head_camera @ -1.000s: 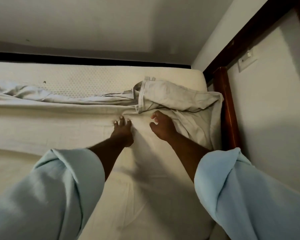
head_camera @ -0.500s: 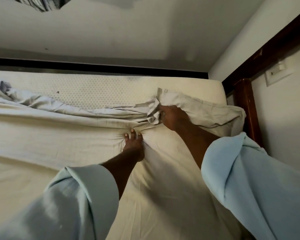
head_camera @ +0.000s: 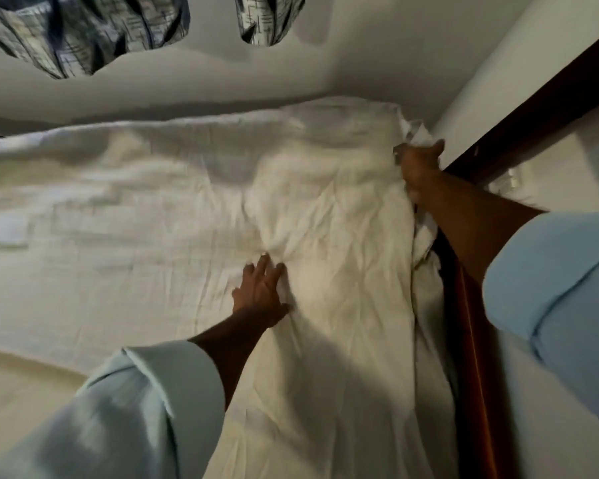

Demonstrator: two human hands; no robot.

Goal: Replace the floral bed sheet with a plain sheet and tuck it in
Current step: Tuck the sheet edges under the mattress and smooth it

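A plain off-white sheet (head_camera: 159, 216) lies spread and wrinkled over the whole mattress, reaching the far edge by the wall. My left hand (head_camera: 260, 293) rests flat on the sheet near the middle, fingers apart, pressing the cloth down. My right hand (head_camera: 419, 164) is at the far right corner of the bed, closed on a bunched corner of the plain sheet, beside the dark wooden frame. Both arms wear light blue sleeves. No floral sheet is in view.
A dark wooden bed frame (head_camera: 478, 357) runs along the right side, close to a white wall. Patterned dark-and-white cloth (head_camera: 83, 32) hangs at the top left, above the far wall. A wall switch (head_camera: 512, 179) sits right of the frame.
My right hand has carried the folded-back sheet corner out to the far right corner, so the sheet now covers the bare mattress strip. My left hand stays pressed on the sheet.
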